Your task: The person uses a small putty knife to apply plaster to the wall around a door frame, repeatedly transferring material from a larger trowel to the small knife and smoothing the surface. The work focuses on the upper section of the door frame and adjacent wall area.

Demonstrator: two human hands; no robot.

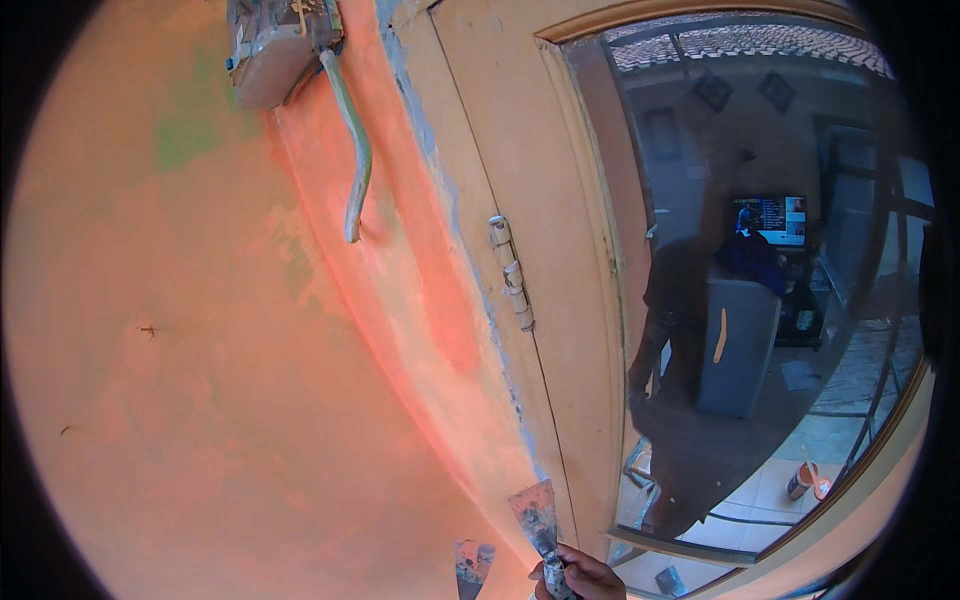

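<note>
At the lower edge, my right hand (588, 576) is closed around the handle of a putty knife (535, 515). Its blade is splotched with dried paint or filler and points up, close to the corner where the orange wall (465, 440) meets the door frame. Just left of it, the blade of a second putty knife (473, 567) rises from the bottom edge, also stained. Whatever holds that second knife is outside the picture, and my left hand does not show.
A grey electric meter box (275, 60) with a bent pipe (358, 165) hangs at the upper left. A metal hinge (512, 275) joins the tan frame and the window sash. The glass pane (680, 450) shows dark reflections. Thin nails (148, 330) stick out of the wall.
</note>
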